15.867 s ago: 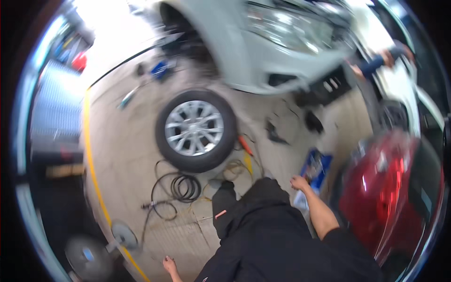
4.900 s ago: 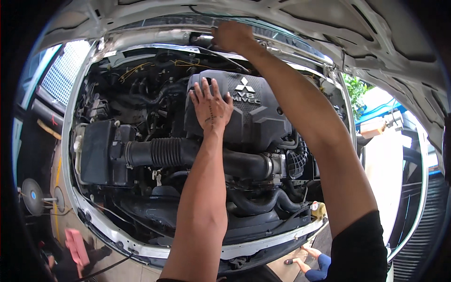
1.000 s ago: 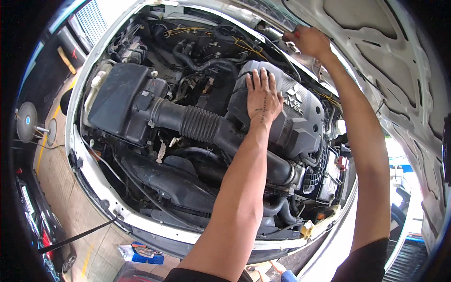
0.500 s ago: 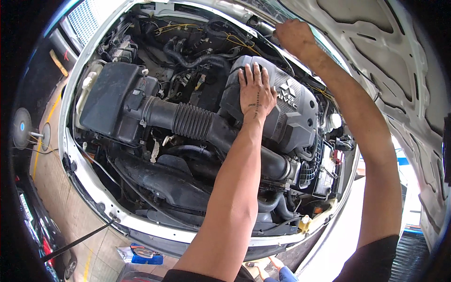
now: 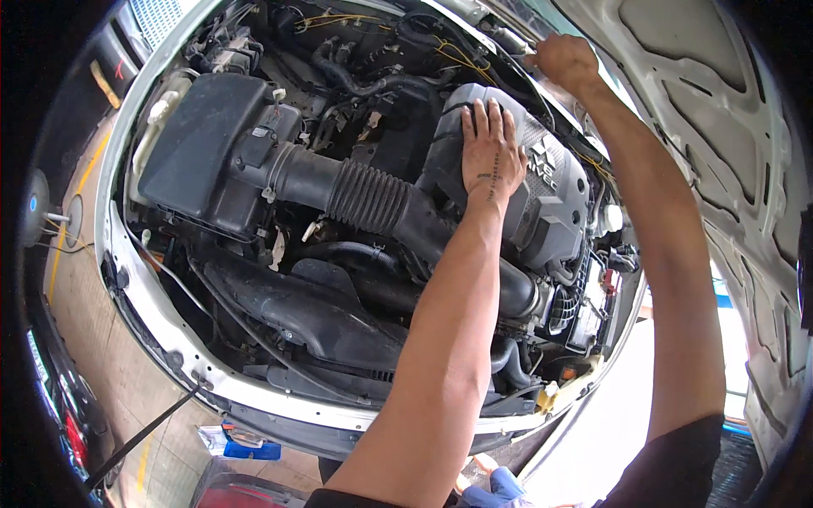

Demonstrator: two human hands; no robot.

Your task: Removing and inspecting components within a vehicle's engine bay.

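Two bare hands are at work over the open engine bay of a white car. Since half a second ago the view has swung slightly and the right hand [image 5: 563, 61] has slid along the rear edge of the bay, under the raised white sheet-metal bonnet [image 5: 720, 127]; it now closes on something thin there, whether a cable or the seal strip I cannot tell. The left hand [image 5: 491, 152] has stayed put, flat and spread, palm down on the grey ribbed plastic engine cover [image 5: 542, 203], holding nothing, which reads as bracing while the other reaches. Just left of that cover runs the black corrugated rubber intake hose [image 5: 368, 196], joined to the boxy matt black plastic air filter housing [image 5: 199, 148] near the bay's left edge. Yellow wires [image 5: 457, 55] lie along the rear edge.
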